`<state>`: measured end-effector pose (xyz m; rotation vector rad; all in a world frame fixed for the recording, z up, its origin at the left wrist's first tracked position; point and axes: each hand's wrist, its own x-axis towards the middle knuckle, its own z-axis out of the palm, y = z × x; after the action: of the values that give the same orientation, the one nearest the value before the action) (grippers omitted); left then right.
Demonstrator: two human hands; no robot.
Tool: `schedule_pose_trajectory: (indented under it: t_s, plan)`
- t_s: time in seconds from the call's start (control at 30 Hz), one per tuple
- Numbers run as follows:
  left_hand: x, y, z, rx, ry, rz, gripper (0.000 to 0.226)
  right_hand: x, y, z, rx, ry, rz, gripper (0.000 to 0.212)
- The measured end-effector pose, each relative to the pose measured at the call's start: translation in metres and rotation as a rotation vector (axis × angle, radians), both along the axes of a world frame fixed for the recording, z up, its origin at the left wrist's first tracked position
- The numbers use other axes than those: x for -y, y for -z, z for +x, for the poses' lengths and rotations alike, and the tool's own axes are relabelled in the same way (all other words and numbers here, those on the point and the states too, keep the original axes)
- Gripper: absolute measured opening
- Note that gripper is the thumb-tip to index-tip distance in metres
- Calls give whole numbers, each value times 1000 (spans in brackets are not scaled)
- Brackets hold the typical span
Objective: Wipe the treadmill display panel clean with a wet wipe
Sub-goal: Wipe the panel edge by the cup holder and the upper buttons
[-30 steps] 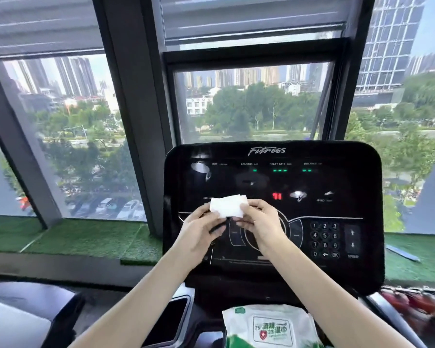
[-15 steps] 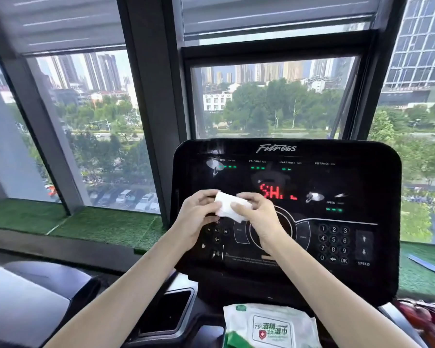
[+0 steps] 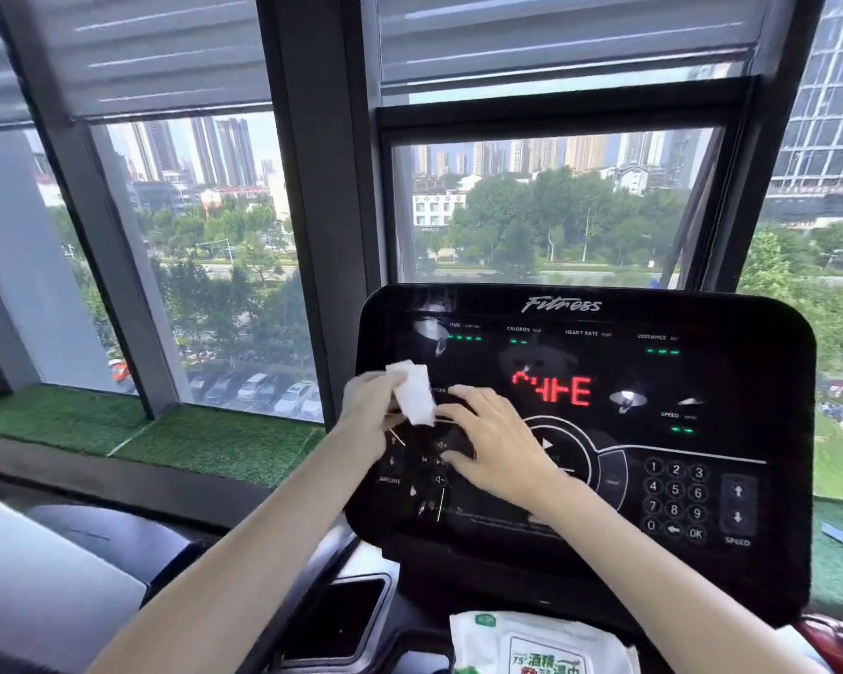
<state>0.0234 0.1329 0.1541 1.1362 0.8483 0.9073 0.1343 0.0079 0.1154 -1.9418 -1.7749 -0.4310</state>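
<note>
The black treadmill display panel (image 3: 702, 391) stands in front of me, with red letters lit in its middle and a number pad at the lower right. A folded white wet wipe (image 3: 414, 392) is held upright in front of the panel's left side, gripped by my left hand (image 3: 372, 410). My right hand (image 3: 495, 447) is just right of the wipe, fingers spread, fingertips near the wipe's lower edge, over the round control area. Whether the wipe touches the panel surface I cannot tell.
A white and green pack of wet wipes (image 3: 536, 644) lies on the console shelf below the panel. A dark cup recess (image 3: 341, 620) sits to its left. Large windows (image 3: 205, 265) with a green turf ledge (image 3: 176, 435) are behind.
The wipe went from held between both hands to my left hand alone, now turned upright; my right hand opened and moved off it. The view shifted left, and the red display text changed.
</note>
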Motion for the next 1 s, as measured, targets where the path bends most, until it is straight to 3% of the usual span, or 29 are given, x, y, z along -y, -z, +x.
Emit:
schedule_pose_trajectory:
  t_s: [0.1,0.2,0.3,0.4,0.47,0.57,0.7,0.73,0.83,0.87,0.97,1.0]
  plan:
    - [-30,-21,5,-186,-336,530,8,-5,-13,19,185,152,36,51]
    - [-36,-32,24,-400,-468,961,15,-16,-27,29,254,272,25,56]
    - [-32,-9,46,-593,-360,1309,2,-21,-25,33,256,280,-30,69]
    - [-24,22,55,-545,-170,1522,8,-20,-17,41,296,269,-21,74]
    - [-35,19,52,-478,-213,1489,11,-22,-13,44,291,261,-20,75]
    - [-49,7,52,-419,-370,1212,13,-24,-9,42,276,261,-2,78]
    - [-32,28,57,-449,-2,1648,27,-24,-8,43,281,243,18,80]
    - [-39,26,55,-453,-4,1648,25,-24,-9,44,286,241,15,80]
    - [-55,13,51,-389,-341,1242,14,-24,-9,43,280,246,1,79]
    - [-51,13,51,-385,-333,1228,14,-25,-8,42,276,252,3,80]
    - [-32,34,49,-404,70,1608,15,-25,-7,41,281,253,5,80]
    - [-36,30,47,-390,115,1613,14,-24,-7,42,288,253,8,80]
